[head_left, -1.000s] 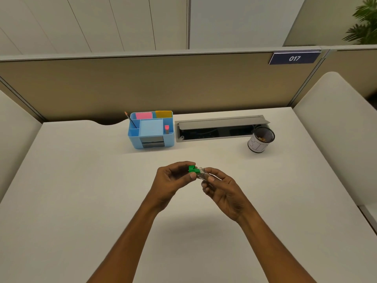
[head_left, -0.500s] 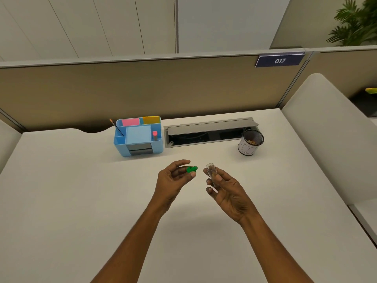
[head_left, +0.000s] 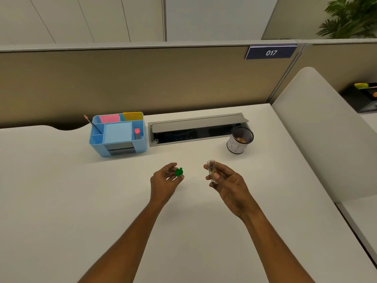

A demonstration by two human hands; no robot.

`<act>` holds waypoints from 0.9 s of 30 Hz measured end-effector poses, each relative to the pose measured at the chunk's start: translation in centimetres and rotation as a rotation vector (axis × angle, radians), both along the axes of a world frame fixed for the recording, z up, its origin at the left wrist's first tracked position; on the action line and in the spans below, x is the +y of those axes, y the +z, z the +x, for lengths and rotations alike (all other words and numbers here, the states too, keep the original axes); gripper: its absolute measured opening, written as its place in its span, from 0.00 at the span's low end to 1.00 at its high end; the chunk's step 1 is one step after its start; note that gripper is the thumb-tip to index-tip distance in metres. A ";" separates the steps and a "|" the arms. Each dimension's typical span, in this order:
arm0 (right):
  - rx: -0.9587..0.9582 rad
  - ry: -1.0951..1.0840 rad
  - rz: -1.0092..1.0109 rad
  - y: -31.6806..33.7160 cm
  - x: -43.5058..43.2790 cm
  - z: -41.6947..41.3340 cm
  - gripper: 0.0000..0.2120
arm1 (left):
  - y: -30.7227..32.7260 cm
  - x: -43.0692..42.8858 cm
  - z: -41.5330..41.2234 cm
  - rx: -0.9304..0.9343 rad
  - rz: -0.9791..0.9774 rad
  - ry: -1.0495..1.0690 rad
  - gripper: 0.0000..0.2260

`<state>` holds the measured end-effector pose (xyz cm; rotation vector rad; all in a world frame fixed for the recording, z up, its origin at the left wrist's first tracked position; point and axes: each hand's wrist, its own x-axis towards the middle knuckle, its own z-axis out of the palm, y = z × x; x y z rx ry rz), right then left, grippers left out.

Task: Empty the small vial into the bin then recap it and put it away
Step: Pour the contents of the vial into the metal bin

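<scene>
White tabletop [head_left: 61,201] against a tan cubicle wall | left hand [head_left: 163,183] pinches green cap [head_left: 179,172] at fingertips | right hand [head_left: 228,185] grips uncapped clear vial [head_left: 212,170] upright, lower part hidden by fingers, contents hard to make out | mesh bin [head_left: 239,142] far right, well apart | blue organizer [head_left: 118,135] back left

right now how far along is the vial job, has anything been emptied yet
Done: the green cap is off, pinched in the left hand. In hand: the right hand holds the open vial upright, something tan inside, so it is not yet emptied. Left: tip it into the mesh bin, recap it, put it away, perhaps in the blue organizer.
</scene>
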<state>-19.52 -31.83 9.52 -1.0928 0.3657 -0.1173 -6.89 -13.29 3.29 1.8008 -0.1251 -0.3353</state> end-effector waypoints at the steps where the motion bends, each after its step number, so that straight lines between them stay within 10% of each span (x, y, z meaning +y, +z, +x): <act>1: 0.006 -0.005 -0.012 -0.2 -0.1 0.1 0.19 | -0.7 -0.2 0.1 -0.003 0.017 0.008 0.20; 18: 0.054 -0.072 -0.015 -3.4 -1.6 0.5 0.20 | -7.2 -2.7 1.0 -0.167 0.380 0.094 0.11; 27: 0.063 -0.080 0.007 -3.8 -2.2 0.8 0.19 | -7.5 -2.6 1.3 -0.131 0.351 0.096 0.26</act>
